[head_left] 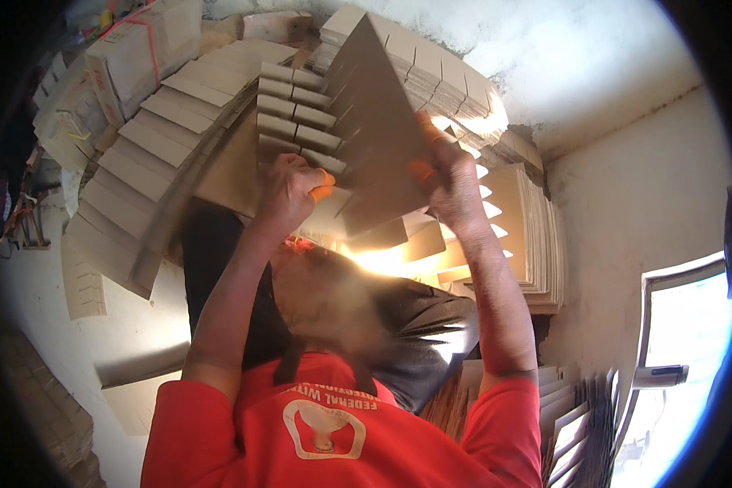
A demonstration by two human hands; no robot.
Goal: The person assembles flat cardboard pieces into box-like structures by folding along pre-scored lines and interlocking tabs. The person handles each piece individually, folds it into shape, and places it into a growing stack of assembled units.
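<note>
My right hand (451,175) is closed on the right edge of a large brown cardboard sheet (374,122), which stands tilted in front of me with slits along it. Orange covers wrap some of the fingers on both hands. My left hand (289,195) has its fingers curled in at the lower end of a row of slotted cardboard strips (297,110), pinching one of them. These strips stand one behind another, just left of the large sheet. Below the sheet, more cardboard pieces (427,244) fan out in bright light above my lap.
Overlapping cardboard pieces (150,150) spread to the left, with a strapped carton (142,57) behind them. Slotted cardboard is stacked at the back (439,69), and another cardboard stack (529,236) stands right. More sheets (577,423) lean low right, near a bright doorway (675,366).
</note>
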